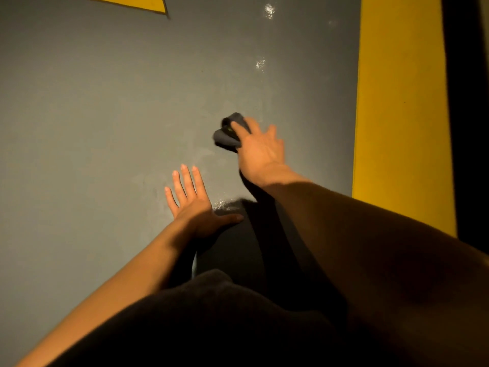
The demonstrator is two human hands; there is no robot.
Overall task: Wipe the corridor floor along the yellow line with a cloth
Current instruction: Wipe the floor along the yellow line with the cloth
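Beside the broad yellow painted floor line [402, 102], on its grey-floor side, near but not touching: small dark grey soft cloth [228, 133], bunched into a wad; pressed to smooth grey corridor floor [105, 102] under right hand [260, 147]; fingers curled over wad, thumb over its top edge.
Left hand [193, 202]: flat on floor, fingers straight & spread, holding nothing; farther from the line than the cloth, nearer the person; prob. bracing body wt.
Handling (judged): light, limp, no stiffness; folds & slips under palm unless bunched; not fragile; best hold = over crumpled middle, palm down, as now.
Orientation: wad roughly lumpy, long axis weak, slightly diagonal, slanting away from the line toward the person; no clear pointing end.
Also: second yellow floor patch [132, 1], far from the line; glossy wet-looking spots [269, 9] btw cloth & far end of the line.
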